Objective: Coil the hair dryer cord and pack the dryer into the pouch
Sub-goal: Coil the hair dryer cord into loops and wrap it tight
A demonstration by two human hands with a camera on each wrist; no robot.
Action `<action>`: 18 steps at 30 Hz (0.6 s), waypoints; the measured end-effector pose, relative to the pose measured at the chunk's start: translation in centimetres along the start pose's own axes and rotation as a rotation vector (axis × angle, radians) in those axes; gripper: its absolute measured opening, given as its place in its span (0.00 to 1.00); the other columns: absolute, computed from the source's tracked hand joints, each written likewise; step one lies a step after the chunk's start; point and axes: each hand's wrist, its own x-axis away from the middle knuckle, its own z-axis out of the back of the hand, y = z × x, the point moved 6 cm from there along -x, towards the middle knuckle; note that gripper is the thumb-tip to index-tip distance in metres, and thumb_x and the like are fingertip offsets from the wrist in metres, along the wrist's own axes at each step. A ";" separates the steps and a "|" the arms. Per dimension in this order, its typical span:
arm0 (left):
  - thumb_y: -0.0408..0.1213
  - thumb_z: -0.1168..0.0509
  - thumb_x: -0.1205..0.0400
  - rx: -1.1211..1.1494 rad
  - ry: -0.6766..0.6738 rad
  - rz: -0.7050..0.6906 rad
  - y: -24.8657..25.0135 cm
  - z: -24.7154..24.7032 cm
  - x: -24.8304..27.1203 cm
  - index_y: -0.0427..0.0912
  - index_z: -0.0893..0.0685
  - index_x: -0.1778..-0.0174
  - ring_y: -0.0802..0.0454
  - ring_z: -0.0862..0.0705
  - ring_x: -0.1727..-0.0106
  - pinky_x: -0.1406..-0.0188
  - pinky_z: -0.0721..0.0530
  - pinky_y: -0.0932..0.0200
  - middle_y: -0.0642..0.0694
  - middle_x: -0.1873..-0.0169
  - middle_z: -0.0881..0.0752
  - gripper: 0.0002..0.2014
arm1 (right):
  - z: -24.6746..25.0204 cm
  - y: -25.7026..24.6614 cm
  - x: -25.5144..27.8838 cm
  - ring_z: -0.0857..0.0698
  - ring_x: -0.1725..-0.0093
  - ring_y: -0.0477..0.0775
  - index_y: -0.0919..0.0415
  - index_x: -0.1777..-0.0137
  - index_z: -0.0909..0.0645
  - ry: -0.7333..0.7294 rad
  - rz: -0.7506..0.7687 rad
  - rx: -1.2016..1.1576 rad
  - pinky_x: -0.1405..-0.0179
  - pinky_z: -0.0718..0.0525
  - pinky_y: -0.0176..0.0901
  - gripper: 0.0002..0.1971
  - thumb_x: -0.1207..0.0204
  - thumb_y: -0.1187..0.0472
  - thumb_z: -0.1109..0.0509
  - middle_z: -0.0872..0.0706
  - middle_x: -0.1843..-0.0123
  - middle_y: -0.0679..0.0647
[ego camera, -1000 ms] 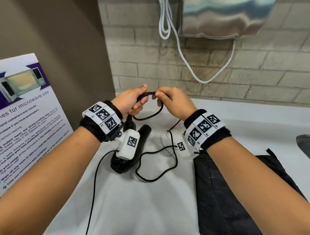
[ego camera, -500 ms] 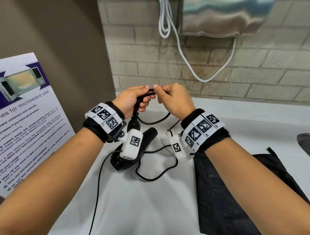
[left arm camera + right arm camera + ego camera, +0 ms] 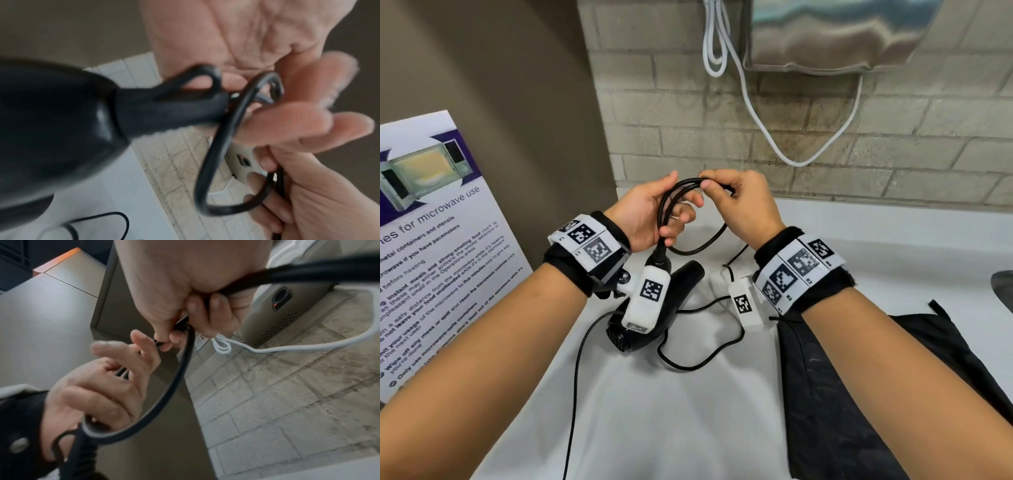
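The black hair dryer [image 3: 685, 284] lies on the white counter [image 3: 654, 428], partly hidden behind my left wrist camera. Its black cord [image 3: 667, 202] rises from the handle end into a small loop of two strands between my hands. My left hand [image 3: 678, 216] grips the loop just above the strain relief [image 3: 164, 110], fingers curled round the strands. My right hand [image 3: 717, 186] pinches the top of the loop between thumb and forefinger. More cord [image 3: 698, 365] trails loose on the counter. The black pouch [image 3: 842, 394] lies flat under my right forearm.
A microwave-use poster [image 3: 431, 257] leans at the left. On the brick wall hangs a steel hand dryer [image 3: 842, 34] with a drooping white cable [image 3: 756, 120]. A dark sink edge [image 3: 1003, 291] shows at the far right.
Both hands rose a little. The right hand brought another turn of cord over to the left hand, so the loop is taller and doubled.
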 end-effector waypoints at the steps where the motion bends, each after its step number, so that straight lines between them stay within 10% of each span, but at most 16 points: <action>1: 0.51 0.57 0.16 -0.006 0.008 -0.010 -0.1 -0.1 -0.1 0.43 0.20 0.63 0.61 0.38 0.89 0.87 0.41 0.69 0.54 0.83 0.27 0.24 | 0.0 0.1 0.0 0.14 0.50 0.50 0.60 0.45 0.13 0.000 0.002 0.006 0.43 0.18 0.49 0.11 0.23 0.59 0.33 0.10 0.54 0.50; 6: 0.45 0.57 0.13 -0.006 0.082 -0.002 -0.2 0.3 -0.5 0.40 0.21 0.66 0.64 0.43 0.90 0.90 0.50 0.73 0.55 0.87 0.34 0.25 | -0.7 0.5 1.0 0.22 0.68 0.54 0.53 0.57 0.16 -0.066 0.022 0.087 0.62 0.23 0.50 0.11 0.19 0.56 0.39 0.20 0.71 0.52; 12: 0.38 0.58 0.18 0.045 0.100 0.068 0.4 0.5 -0.1 0.40 0.21 0.64 0.62 0.42 0.89 0.89 0.50 0.71 0.53 0.86 0.34 0.20 | -0.5 0.4 0.6 0.22 0.67 0.48 0.56 0.52 0.14 -0.065 0.039 0.018 0.61 0.24 0.43 0.10 0.20 0.58 0.38 0.20 0.72 0.43; 18: 0.51 0.49 0.18 0.089 0.211 0.029 0.6 2.7 0.8 0.42 0.20 0.65 0.61 0.54 0.86 0.88 0.56 0.71 0.54 0.90 0.40 0.21 | -1.7 4.2 3.4 0.24 0.75 0.39 0.56 0.47 0.22 -0.124 0.012 -0.010 0.66 0.28 0.26 0.12 0.15 0.60 0.48 0.24 0.75 0.47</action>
